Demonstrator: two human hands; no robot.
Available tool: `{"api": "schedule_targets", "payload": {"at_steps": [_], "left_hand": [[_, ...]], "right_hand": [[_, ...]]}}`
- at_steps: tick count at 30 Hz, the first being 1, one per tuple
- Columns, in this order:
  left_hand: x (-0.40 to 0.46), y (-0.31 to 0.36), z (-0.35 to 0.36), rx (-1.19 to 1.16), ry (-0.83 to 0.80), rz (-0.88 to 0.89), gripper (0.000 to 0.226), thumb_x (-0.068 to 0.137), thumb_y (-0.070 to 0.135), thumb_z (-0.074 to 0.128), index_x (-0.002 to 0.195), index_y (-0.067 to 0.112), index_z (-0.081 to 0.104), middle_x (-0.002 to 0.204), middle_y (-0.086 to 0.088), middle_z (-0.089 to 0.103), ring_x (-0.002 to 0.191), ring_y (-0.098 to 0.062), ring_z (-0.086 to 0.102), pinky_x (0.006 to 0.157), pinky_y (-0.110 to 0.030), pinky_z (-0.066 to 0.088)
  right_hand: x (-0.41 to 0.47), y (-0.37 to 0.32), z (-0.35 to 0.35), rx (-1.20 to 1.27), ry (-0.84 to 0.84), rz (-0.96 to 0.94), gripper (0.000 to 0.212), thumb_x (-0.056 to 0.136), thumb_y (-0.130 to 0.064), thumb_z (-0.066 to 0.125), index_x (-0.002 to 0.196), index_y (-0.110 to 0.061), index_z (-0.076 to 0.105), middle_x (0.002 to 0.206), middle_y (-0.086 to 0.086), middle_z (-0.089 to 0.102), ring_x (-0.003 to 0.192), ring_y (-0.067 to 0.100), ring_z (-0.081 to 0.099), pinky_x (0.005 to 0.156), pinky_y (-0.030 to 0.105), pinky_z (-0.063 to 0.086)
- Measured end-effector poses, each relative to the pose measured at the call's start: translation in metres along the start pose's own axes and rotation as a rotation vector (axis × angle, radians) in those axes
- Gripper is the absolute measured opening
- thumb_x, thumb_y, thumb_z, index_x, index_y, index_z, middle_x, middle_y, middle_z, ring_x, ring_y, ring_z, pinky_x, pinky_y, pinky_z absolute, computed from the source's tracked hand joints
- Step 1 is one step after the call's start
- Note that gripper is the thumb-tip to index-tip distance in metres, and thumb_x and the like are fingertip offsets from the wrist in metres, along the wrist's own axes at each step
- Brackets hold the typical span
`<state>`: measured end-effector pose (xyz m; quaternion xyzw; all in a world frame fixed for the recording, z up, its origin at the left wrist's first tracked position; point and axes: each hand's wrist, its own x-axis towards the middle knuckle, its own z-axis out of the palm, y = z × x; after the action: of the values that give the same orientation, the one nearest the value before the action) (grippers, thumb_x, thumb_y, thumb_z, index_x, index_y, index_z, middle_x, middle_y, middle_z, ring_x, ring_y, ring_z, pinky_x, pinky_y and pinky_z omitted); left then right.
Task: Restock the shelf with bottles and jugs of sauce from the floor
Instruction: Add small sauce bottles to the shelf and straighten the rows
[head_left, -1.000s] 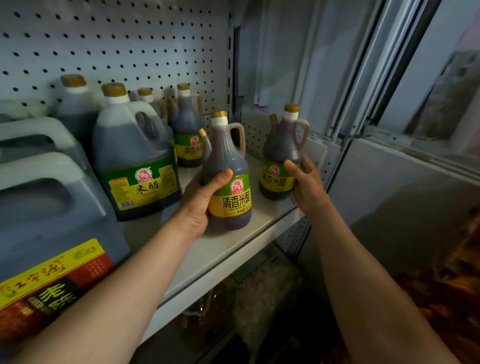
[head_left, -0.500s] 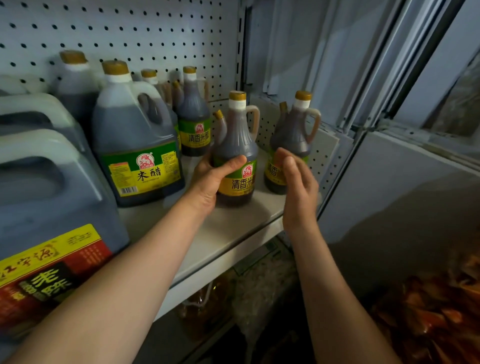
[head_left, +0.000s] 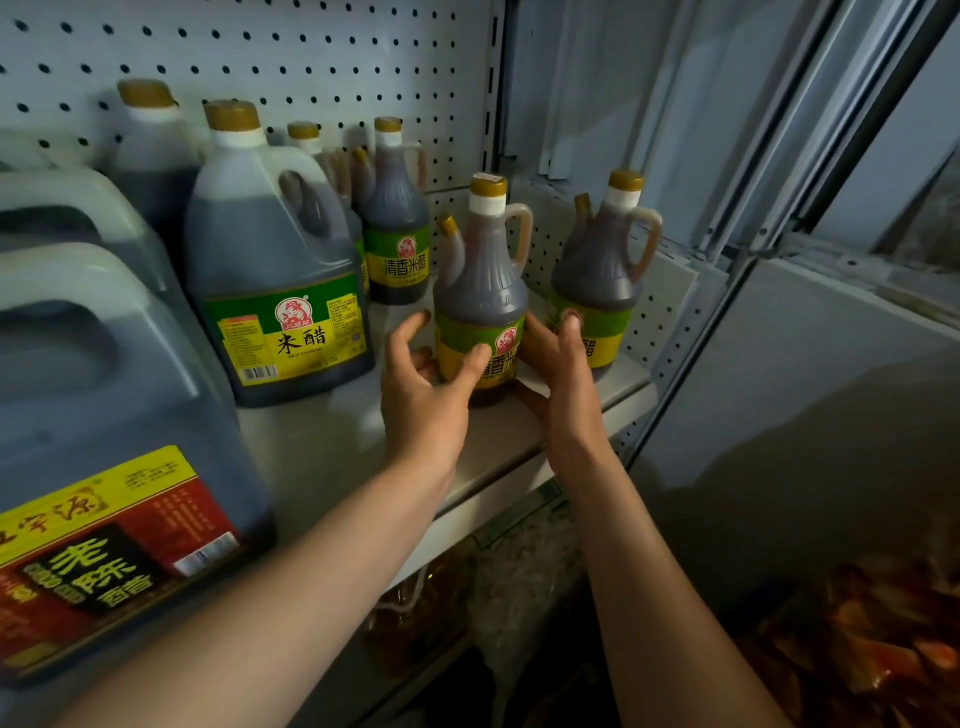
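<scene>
Brown vinegar bottle (head_left: 480, 291) stood near the shelf's (head_left: 332, 441) front edge, left hand (head_left: 423, 395) and right hand (head_left: 563, 384) loosely cupping its sides; a nudge might topple it off.

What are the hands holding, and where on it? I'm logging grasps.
Both the left hand and right hand grip the dark handled vinegar bottle by its lower, labelled body.
</scene>
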<state>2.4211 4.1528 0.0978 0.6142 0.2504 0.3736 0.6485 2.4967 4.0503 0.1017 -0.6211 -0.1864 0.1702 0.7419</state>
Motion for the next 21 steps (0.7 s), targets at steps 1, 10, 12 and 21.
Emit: {"api": "schedule_targets", "payload": {"at_steps": [1, 10, 12, 21], "left_hand": [[0.000, -0.004, 0.003, -0.005, 0.000, 0.001, 0.060, 0.067, 0.052, 0.082, 0.113, 0.065, 0.047, 0.130, -0.003, 0.060, 0.109, -0.009, 0.064, 0.091, -0.033, 0.056], [0.035, -0.011, 0.023, 0.135, 0.039, -0.004, 0.059, 0.092, 0.045, 0.064, 0.143, 0.054, 0.036, 0.142, 0.003, 0.046, 0.117, -0.008, 0.049, 0.103, -0.038, 0.046], [0.047, -0.012, 0.027, 0.164, 0.070, -0.004, 0.060, 0.094, 0.045, 0.062, 0.147, 0.050, 0.035, 0.144, 0.001, 0.046, 0.122, -0.013, 0.051, 0.106, -0.042, 0.045], [0.081, -0.014, 0.033, 0.225, 0.151, -0.020, 0.058, 0.098, 0.043, 0.055, 0.151, 0.046, 0.031, 0.155, -0.005, 0.032, 0.142, -0.024, 0.035, 0.114, -0.048, 0.035]], "right_hand": [[0.001, -0.001, 0.001, 0.009, 0.006, -0.001, 0.066, 0.103, -0.066, 0.024, 0.146, -0.026, 0.054, 0.148, -0.003, 0.056, 0.138, 0.011, 0.049, 0.118, 0.054, 0.034], [0.043, -0.003, 0.023, -0.061, -0.022, -0.035, 0.039, 0.110, -0.048, 0.025, 0.110, -0.040, 0.063, 0.095, -0.029, 0.071, 0.095, -0.016, 0.063, 0.087, 0.013, 0.046], [0.056, -0.003, 0.029, -0.093, -0.034, -0.025, 0.045, 0.109, -0.051, 0.025, 0.119, -0.035, 0.066, 0.109, -0.021, 0.071, 0.107, -0.008, 0.063, 0.093, 0.017, 0.045], [0.093, 0.000, 0.042, -0.088, -0.121, 0.024, 0.062, 0.107, -0.056, 0.014, 0.155, -0.026, 0.040, 0.156, -0.001, 0.046, 0.145, 0.015, 0.040, 0.124, 0.046, 0.027]]}}
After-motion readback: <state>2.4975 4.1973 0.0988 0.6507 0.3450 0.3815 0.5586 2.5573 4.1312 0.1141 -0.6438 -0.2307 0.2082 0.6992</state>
